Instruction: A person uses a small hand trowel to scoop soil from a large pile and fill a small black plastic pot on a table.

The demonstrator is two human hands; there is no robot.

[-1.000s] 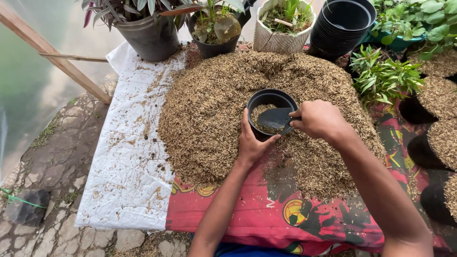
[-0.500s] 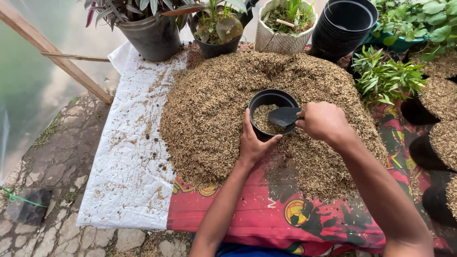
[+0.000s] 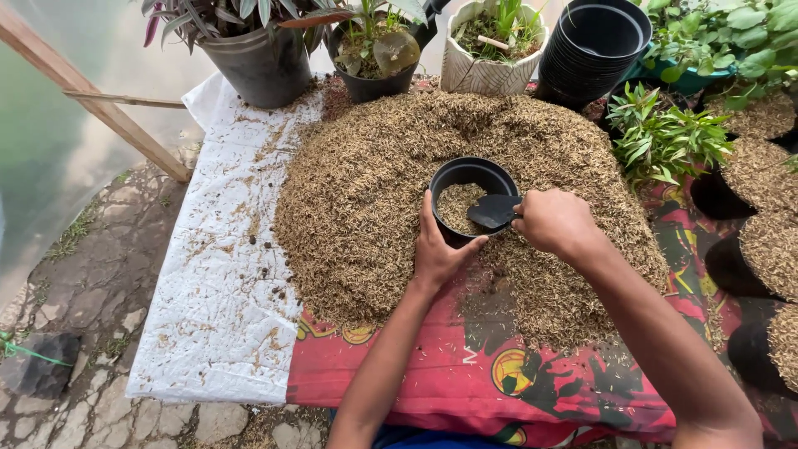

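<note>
Filling step in hand. Left hand (image 3: 436, 249) clasps near rim of round black plastic pot (image 3: 472, 189), seated in big heap of tan husk mix (image 3: 374, 191) on mat. Right hand (image 3: 555, 220) closed around small dark scoop (image 3: 494, 211), blade over pot mouth. Pot partly filled. Next move, by judgement: tip scoop clean inside rim, keep pot steady.

The scoop's handle is hidden inside the right hand (image 3: 555, 221). Beside the husk heap (image 3: 465, 199), filled pots (image 3: 769, 241) are cut off by the frame's edge.
</note>
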